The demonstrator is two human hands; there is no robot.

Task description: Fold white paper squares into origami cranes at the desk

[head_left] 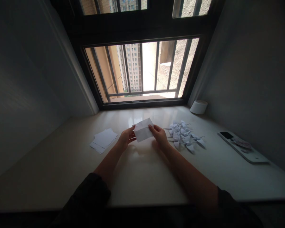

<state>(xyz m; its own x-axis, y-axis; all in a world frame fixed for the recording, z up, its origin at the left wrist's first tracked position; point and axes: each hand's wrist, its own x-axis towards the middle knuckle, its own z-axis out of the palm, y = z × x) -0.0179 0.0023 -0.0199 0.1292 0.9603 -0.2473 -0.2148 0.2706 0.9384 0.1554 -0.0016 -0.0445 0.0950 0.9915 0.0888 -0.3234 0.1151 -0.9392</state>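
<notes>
Dark sleeves (90,196) bunched at elbows; forearms bare; left hand (127,136), right hand (159,135) both bare.

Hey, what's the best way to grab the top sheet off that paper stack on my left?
The paper stack lies flat and loosely fanned, so the right corner of the top sheet seems to jut clear of those beneath. Probably pinch that corner, coming from the right with the left hand, the nearest, though it now holds the folded paper.
</notes>
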